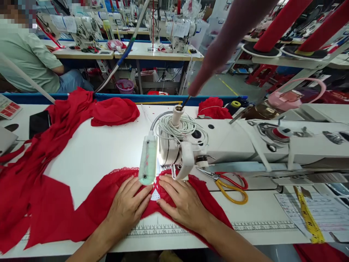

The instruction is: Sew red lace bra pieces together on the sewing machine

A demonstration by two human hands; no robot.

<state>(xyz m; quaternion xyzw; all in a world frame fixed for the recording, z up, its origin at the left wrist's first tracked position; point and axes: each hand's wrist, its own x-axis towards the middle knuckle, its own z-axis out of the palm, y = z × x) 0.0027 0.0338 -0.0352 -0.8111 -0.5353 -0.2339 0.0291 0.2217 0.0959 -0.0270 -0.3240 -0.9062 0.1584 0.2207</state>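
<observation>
Evidently the step in hand is feeding cloth at the sewing point: the bright red, soft cloth piece with a scalloped lace edge (92, 207) lies beneath both palms, its far edge just ahead of the fingertips, by the needle area of the white metal sewing machine (212, 134). The left hand (127, 202) rests flat, fingers together and angled inward, pressing on the cloth without pinching it; the right hand (185, 205) lies likewise, fingers spread a little, holding nothing closed. Between the two hands the red edges draw close together, with a small white patch showing just below. Right above the left fingertips hangs the long, pale green, translucent lamp (148, 156), partly hiding the spot, so whether the needle is down in the cloth cannot be told. As I judge it, the next move calls for light, even pressure from both hands, the edges lined up and the layers smooth, with the fingertips clear of the needle. To the right of the right hand, the metal scissors with red and yellow handles (217, 177) lie apart from it, close enough to reach for trimming.
</observation>
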